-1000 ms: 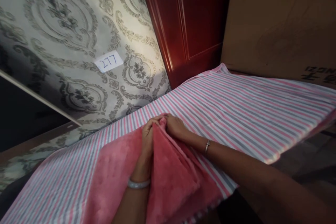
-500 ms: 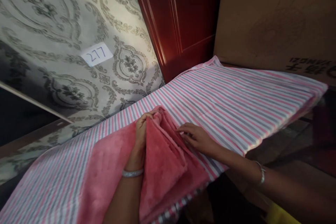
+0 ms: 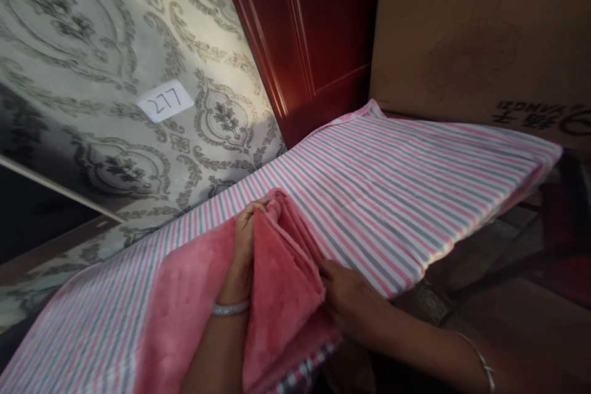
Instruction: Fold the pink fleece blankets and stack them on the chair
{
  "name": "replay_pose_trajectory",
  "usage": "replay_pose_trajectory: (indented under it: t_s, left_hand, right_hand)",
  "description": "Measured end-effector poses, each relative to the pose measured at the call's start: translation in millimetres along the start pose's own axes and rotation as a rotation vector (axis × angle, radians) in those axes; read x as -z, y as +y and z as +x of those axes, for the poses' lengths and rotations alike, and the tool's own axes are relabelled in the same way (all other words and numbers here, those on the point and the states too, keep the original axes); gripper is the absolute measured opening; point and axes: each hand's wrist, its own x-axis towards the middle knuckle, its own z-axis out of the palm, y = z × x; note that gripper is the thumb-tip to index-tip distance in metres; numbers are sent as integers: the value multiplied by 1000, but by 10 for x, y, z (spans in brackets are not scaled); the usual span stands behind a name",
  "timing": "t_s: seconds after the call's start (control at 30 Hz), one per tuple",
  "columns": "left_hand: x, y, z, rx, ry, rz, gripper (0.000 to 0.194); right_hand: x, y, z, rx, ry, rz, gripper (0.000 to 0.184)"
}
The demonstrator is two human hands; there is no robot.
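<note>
A folded pink plush cloth (image 3: 284, 295) lies on a sheet (image 3: 378, 184) striped in pink, grey and white. My left hand (image 3: 244, 228), a bracelet at its wrist, is closed on the cloth's upper fold, where the layers bunch together. At the right edge of the cloth, my right hand (image 3: 353, 298) grips the layers, its thumb side toward me and most fingers hidden behind the fabric. A checkered underside shows along the cloth's lower edge. Left of my left forearm, another flat part of the pink cloth spreads over the stripes.
Behind the sheet stand a patterned wall (image 3: 184, 43) with a paper label (image 3: 166, 100) reading 277, a dark red door (image 3: 300, 31) and a large cardboard box (image 3: 462, 31). A dark panel (image 3: 41, 209) is at the left. Floor tiles (image 3: 434, 301) show below the sheet's right edge.
My right hand has moved down toward me along the cloth's right edge and closed on it, drawing the right-hand layers inward. My left hand keeps its hold on the fold.
</note>
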Motion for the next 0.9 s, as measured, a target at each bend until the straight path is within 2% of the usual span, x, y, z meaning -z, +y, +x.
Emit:
replay_pose_trajectory:
  t_s: [0.13, 0.23, 0.33, 0.4, 0.43, 0.53, 0.63, 0.77, 0.9]
  left_hand:
    - [29, 38, 11, -89, -48, 68, 18]
    - [-20, 77, 23, -307, -167, 318, 14]
    - [-109, 104, 21, -481, -318, 576, 18]
    - [-150, 119, 17, -516, -351, 655, 22]
    - [-159, 129, 15, -520, -351, 673, 23]
    - [-151, 160, 12, -521, -352, 689, 24]
    - [-126, 161, 11, -537, -349, 705, 25]
    - [-96, 85, 9, -544, -299, 722, 30]
    - [-76, 128, 27, -537, -263, 695, 31]
  right_hand:
    - [-181, 26, -79, 49, 112, -9, 22]
    - [-269, 17, -126, 78, 212, 29, 34]
    - [-136, 35, -137, 161, 134, 166, 24]
    - [39, 107, -109, 168, 109, 253, 22]
    - [126, 161, -76, 139, 136, 280, 25]
    - [298, 339, 142, -7, 244, 335, 25]
    - [297, 447, 539, -82, 231, 408, 31]
    - [99, 453, 1047, -49, 173, 511, 38]
    - [-167, 418, 1170, -44, 283, 574, 42]
